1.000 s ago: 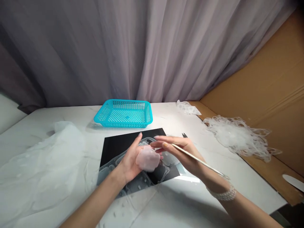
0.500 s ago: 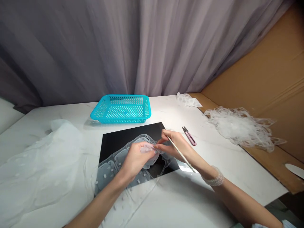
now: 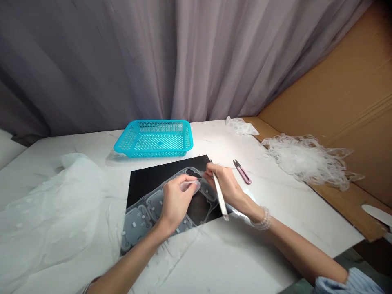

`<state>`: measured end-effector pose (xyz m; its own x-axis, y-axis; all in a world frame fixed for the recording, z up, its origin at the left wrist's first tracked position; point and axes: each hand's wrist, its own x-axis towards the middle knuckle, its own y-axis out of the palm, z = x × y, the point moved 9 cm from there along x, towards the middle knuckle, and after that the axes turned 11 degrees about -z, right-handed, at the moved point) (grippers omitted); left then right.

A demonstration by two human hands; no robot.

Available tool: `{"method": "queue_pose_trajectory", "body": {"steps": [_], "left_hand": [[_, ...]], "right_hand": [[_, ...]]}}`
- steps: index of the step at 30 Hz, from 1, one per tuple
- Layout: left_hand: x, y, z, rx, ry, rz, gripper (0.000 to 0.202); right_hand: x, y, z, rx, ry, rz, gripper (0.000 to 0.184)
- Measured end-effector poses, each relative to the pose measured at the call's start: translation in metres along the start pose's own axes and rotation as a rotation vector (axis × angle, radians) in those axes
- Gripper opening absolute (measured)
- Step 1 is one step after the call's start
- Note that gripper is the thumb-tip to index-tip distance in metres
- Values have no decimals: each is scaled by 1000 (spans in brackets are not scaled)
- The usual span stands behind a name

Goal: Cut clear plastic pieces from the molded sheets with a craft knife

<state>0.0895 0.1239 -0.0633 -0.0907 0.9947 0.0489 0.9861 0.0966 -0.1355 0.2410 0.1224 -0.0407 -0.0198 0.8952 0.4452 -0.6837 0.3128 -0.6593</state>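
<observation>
A thin translucent sheet [image 3: 154, 203] with rounded panels lies partly over a black mat [image 3: 143, 179]. My left hand [image 3: 177, 200] is closed over it, thumb and fingers pinching a small clear piece [image 3: 196, 186] with rounded edges. Close beside it, my right hand [image 3: 225, 181] is closed too, with slim pale tweezers [image 3: 221, 200] held against the palm. Their broad end points toward me, and a dark tip shows above the knuckles. The right fingertips are near the sheet's edge; whether they also grip it, I cannot tell. Dark mat shows through an opening in the sheet below my fingers.
Behind the mat stands a turquoise perforated basket [image 3: 153, 154]. Pink-handled thread snips [image 3: 242, 172] lie right of my right hand. More translucent sheets [image 3: 61, 216] are heaped at left, and cut-out scraps [image 3: 309, 159] pile at right by the cardboard wall [image 3: 346, 85].
My hands have drawn slightly apart. The right hand has turned, swinging the tweezers more upright with their broad end nearer the mat. The clear piece in my left hand has tilted.
</observation>
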Motion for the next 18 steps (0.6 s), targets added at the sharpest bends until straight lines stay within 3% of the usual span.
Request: {"method": "queue_pose_trajectory", "body": {"steps": [3, 6, 10, 14, 18], "left_hand": [[4, -7, -3, -43, -43, 10, 16], [1, -6, -5, -215, -218, 132, 22], [-8, -4, -16, -380, -303, 232, 22], [-16, -3, -22, -512, -366, 242, 17], [-22, 0, -29, -575, -408, 249, 15]], "right_hand": [[3, -1, -18, -20, 21, -18, 24], [7, -13, -21, -41, 54, -59, 24], [5, -43, 9, 101, 99, -206, 30], [-6, -43, 46, 462, 170, -83, 38], [-13, -38, 56, 700, 242, -58, 46]]}}
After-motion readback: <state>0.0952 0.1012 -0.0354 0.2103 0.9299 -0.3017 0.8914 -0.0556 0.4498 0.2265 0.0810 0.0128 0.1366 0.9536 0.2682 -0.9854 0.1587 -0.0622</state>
